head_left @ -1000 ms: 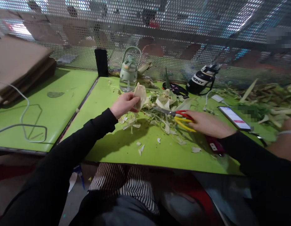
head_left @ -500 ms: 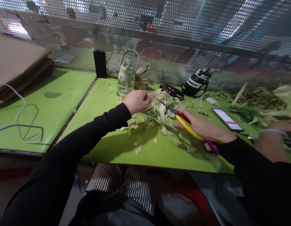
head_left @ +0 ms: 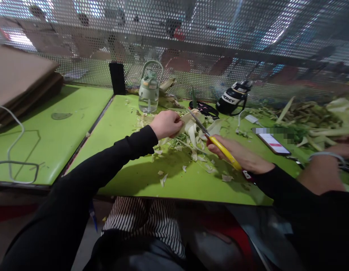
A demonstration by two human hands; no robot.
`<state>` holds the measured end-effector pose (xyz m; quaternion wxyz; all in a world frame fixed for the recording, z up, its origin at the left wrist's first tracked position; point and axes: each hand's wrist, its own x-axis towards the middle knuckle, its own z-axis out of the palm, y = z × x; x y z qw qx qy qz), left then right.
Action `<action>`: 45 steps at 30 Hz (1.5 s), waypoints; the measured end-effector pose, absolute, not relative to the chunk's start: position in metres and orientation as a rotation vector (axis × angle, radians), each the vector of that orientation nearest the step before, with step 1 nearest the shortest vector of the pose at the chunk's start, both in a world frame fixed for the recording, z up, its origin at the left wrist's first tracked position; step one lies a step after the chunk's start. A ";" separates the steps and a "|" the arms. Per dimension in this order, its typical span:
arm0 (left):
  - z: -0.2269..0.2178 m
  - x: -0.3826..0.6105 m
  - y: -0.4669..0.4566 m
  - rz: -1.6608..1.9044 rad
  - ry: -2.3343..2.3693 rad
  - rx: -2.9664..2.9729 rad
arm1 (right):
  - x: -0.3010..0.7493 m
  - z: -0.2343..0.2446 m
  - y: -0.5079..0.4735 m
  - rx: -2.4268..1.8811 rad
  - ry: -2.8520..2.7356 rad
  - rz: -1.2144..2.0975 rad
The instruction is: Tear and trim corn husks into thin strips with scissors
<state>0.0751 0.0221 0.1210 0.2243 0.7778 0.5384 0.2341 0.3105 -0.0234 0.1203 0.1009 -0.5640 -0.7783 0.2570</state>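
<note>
My left hand [head_left: 166, 123] is closed on a pale corn husk piece [head_left: 189, 119], held just above the green table [head_left: 140, 177]. My right hand [head_left: 242, 156] grips the red and yellow handles of a pair of scissors [head_left: 216, 141]. The steel blades point up and left and meet the husk right beside my left fingers. Under both hands lies a heap of cut husk scraps [head_left: 188, 145].
A pale green water bottle [head_left: 149, 90] stands at the back by a black block [head_left: 117, 78]. A phone [head_left: 272, 143] lies to the right, past it a black and white bag [head_left: 233, 98]. Another person's arm [head_left: 327, 169] reaches over a husk pile [head_left: 313, 116]. Cardboard [head_left: 19, 84] and a white cable [head_left: 16, 143] lie left.
My left hand lowered the husk from a raised hold down toward the scrap heap. My right hand lifted the scissors off the table and brought the blades to the husk.
</note>
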 end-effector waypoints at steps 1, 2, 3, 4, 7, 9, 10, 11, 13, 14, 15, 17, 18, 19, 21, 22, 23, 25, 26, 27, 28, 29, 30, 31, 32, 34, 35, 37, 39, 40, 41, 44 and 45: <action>0.120 0.076 0.022 0.653 1.486 2.155 | 0.312 0.119 -0.024 -1.671 -2.287 0.767; 0.120 0.076 0.022 0.654 1.483 2.165 | 0.313 0.117 -0.025 -1.667 -2.273 0.770; 0.120 0.077 0.023 0.650 1.476 2.173 | 0.314 0.116 -0.026 -1.657 -2.259 0.765; 0.120 0.077 0.023 0.646 1.468 2.177 | 0.315 0.115 -0.027 -1.645 -2.246 0.748; 0.119 0.078 0.024 0.643 1.453 2.184 | 0.321 0.112 -0.027 -1.645 -2.254 0.606; 0.118 0.076 0.024 0.668 1.444 2.143 | 0.326 0.109 -0.024 -1.704 -2.280 0.444; 0.118 0.074 0.024 0.691 1.426 2.091 | 0.330 0.106 -0.021 -1.748 -2.290 0.366; 0.117 0.072 0.024 0.720 1.395 2.012 | 0.334 0.102 -0.019 -1.797 -2.296 0.299; 0.116 0.069 0.023 0.781 1.307 1.784 | 0.343 0.090 -0.013 -1.913 -2.320 0.201; 0.116 0.067 0.022 0.801 1.251 1.656 | 0.347 0.082 -0.010 -1.961 -2.335 0.156; 0.116 0.065 0.021 0.811 1.197 1.536 | 0.351 0.075 -0.007 -1.992 -2.371 0.143; 0.117 0.062 0.018 0.821 1.108 1.348 | 0.357 0.064 -0.002 -1.999 -2.424 0.162; 0.118 0.061 0.017 0.824 1.073 1.285 | 0.359 0.061 0.000 -1.991 -2.446 0.179; 0.119 0.060 0.015 0.832 1.044 1.239 | 0.358 0.060 0.000 -1.973 -2.467 0.175; 0.120 0.060 0.012 0.851 1.004 1.179 | 0.349 0.067 -0.002 -1.907 -2.466 0.111; 0.121 0.060 0.009 0.856 0.992 1.161 | 0.341 0.074 -0.005 -1.836 -2.415 0.016; 0.121 0.062 0.007 0.853 0.988 1.152 | 0.330 0.081 -0.008 -1.760 -2.308 -0.011; 0.123 0.065 0.001 0.840 1.001 1.159 | 0.303 0.096 -0.016 -1.616 -2.079 0.145; 0.123 0.067 -0.003 0.828 1.002 1.171 | 0.289 0.101 -0.019 -1.541 -2.004 0.258; 0.123 0.068 -0.006 0.818 0.990 1.187 | 0.274 0.105 -0.020 -1.462 -1.957 0.355; 0.123 0.069 -0.009 0.802 0.959 1.199 | 0.261 0.106 -0.020 -1.380 -1.903 0.393; 0.122 0.068 -0.011 0.792 0.922 1.196 | 0.250 0.105 -0.019 -1.310 -1.842 0.421; 0.121 0.067 -0.013 0.785 0.883 1.178 | 0.240 0.103 -0.016 -1.236 -1.765 0.505; 0.120 0.064 -0.014 0.780 0.843 1.145 | 0.233 0.099 -0.012 -1.169 -1.651 0.621; 0.118 0.062 -0.014 0.780 0.812 1.101 | 0.228 0.095 -0.009 -1.123 -1.560 0.736; 0.112 0.055 -0.013 0.781 0.789 1.015 | 0.221 0.086 -0.002 -1.074 -1.455 0.930; 0.109 0.052 -0.013 0.793 0.797 0.981 | 0.219 0.082 0.001 -1.078 -1.464 0.967; 0.103 0.048 -0.011 0.836 0.844 0.939 | 0.216 0.076 0.002 -1.119 -1.556 0.929; 0.098 0.046 -0.010 0.875 0.892 0.936 | 0.215 0.073 0.001 -1.177 -1.649 0.806; 0.096 0.045 -0.010 0.882 0.902 0.944 | 0.214 0.072 0.001 -1.199 -1.675 0.758; 0.095 0.045 -0.010 0.877 0.905 0.954 | 0.214 0.072 0.000 -1.205 -1.679 0.749; 0.092 0.042 -0.008 0.873 0.899 0.952 | 0.214 0.069 0.003 -1.136 -1.552 0.951; 0.091 0.041 -0.007 0.872 0.900 0.942 | 0.214 0.068 0.005 -1.100 -1.483 1.061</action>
